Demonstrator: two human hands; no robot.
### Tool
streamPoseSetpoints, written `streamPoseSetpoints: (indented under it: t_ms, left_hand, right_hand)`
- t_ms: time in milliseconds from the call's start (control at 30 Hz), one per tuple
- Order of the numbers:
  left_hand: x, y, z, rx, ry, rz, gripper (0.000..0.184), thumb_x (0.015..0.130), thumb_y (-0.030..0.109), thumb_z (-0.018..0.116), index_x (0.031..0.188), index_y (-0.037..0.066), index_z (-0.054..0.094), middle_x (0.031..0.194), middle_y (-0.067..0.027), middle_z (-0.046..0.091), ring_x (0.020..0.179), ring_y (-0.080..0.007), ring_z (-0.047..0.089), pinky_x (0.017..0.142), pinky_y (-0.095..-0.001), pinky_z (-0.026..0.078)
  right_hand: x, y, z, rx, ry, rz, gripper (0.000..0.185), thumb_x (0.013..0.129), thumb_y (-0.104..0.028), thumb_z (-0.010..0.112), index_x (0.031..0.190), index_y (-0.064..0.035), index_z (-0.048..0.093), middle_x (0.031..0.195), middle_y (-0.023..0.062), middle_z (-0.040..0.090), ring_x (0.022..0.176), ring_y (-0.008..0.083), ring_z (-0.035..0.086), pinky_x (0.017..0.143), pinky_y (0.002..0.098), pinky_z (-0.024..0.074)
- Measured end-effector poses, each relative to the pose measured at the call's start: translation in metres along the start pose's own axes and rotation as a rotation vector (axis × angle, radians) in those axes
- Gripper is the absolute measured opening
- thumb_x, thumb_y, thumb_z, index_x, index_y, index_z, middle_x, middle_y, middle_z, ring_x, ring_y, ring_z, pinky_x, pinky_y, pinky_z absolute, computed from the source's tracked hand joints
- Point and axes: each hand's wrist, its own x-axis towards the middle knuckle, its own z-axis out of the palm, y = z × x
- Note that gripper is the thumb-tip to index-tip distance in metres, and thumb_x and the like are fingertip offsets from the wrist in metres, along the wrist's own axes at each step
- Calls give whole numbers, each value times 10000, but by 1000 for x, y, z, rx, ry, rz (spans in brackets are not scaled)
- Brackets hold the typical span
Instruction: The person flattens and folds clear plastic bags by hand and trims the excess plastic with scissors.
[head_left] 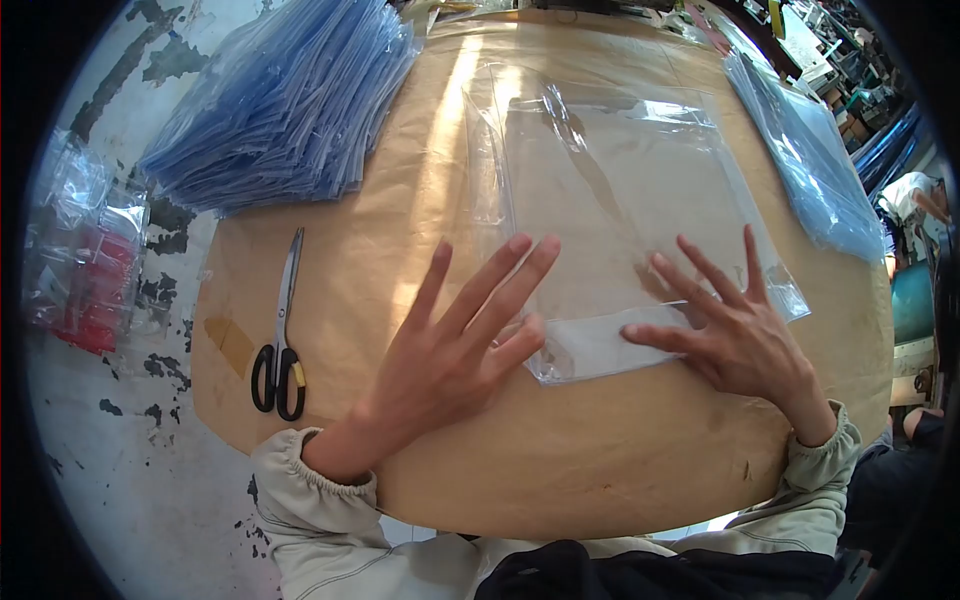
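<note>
A clear plastic bag [610,180] lies flat on the brown paper-covered table [580,470], with a whitish strip [600,345] along its near edge. My right hand [735,335] is spread over the near right part of the bag, its thumb over the strip. Beside the bag's near left corner is my left hand [465,335], fingers apart and holding nothing; its thumb is close to that corner. Whether the left thumb touches the plastic I cannot tell. Scissors [284,330] with black handles lie closed to the left of my left hand.
A tall stack of bluish clear plastic bags [290,110] stands at the back left. More bluish plastic [810,160] lies along the right edge. Plastic packets with red pieces [95,270] are at the far left. Another person [915,195] is partly visible at the right.
</note>
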Motion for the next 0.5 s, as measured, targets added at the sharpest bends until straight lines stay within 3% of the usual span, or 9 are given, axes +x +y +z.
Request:
streamPoseSetpoints:
  t_ms: [100, 133, 200, 300, 367, 400, 467, 500]
  left_hand:
    - [6, -11, 6, -314, -184, -46, 623, 745, 144, 641, 1331, 293, 491, 1479, -194, 294, 1370, -378, 273, 1112, -543, 196]
    - [5, -12, 10, -348, -187, -46, 649, 745, 155, 640, 1352, 306, 464, 1475, -201, 294, 1363, -382, 286, 1106, -536, 214]
    - [3, -13, 18, -416, -192, -43, 704, 746, 176, 638, 1393, 334, 411, 1469, -216, 293, 1347, -390, 313, 1095, -523, 250]
    - [5, -10, 17, -257, -150, 7, 641, 758, 269, 635, 1370, 308, 450, 1447, -221, 331, 1298, -377, 393, 1046, -469, 345]
    - [5, -9, 8, -215, -113, 39, 577, 775, 350, 628, 1332, 272, 503, 1331, -198, 469, 1189, -326, 497, 964, -424, 398]
    - [5, -8, 3, -193, -93, 53, 556, 783, 391, 624, 1313, 254, 529, 1273, -186, 538, 1134, -301, 549, 923, -402, 425]
    - [4, -9, -21, -451, -198, 52, 507, 802, 435, 607, 1257, 212, 581, 1095, -130, 624, 990, -246, 596, 844, -362, 428]
    - [1, -10, -30, -584, -250, 54, 495, 811, 457, 599, 1229, 191, 607, 1006, -101, 667, 918, -218, 620, 805, -342, 429]
  right_hand:
    - [-3, 13, -4, 160, -88, 82, 570, 802, -684, 429, 1325, -460, 438, 1499, 83, 275, 1409, 311, 173, 1081, 659, -50]
    - [-6, 24, 3, 164, -146, 58, 684, 778, -767, 378, 1363, -415, 414, 1524, 112, 207, 1415, 337, 132, 1081, 639, -62]
    - [-9, 46, 15, 314, -153, 84, 719, 782, -765, 393, 1383, -369, 406, 1534, 108, 179, 1419, 339, 112, 1079, 635, -62]
    - [-4, 56, 14, 421, -198, 86, 794, 766, -764, 434, 1404, -293, 402, 1544, 109, 142, 1423, 348, 78, 1074, 643, -35]
    - [-2, 56, 6, 473, -218, 84, 787, 756, -751, 476, 1394, -294, 418, 1544, 113, 139, 1421, 359, 71, 1065, 666, 3]
    - [-3, 57, -4, 495, -286, 19, 767, 763, -714, 511, 1386, -274, 432, 1530, 122, 180, 1412, 356, 117, 1072, 645, 60]
    - [-10, 67, -35, 522, -423, -105, 729, 777, -641, 581, 1370, -235, 459, 1502, 142, 261, 1393, 352, 207, 1086, 601, 175]
    - [-12, 71, -42, 694, -468, -109, 705, 782, -598, 609, 1354, -207, 479, 1478, 154, 302, 1368, 344, 263, 1076, 555, 229]
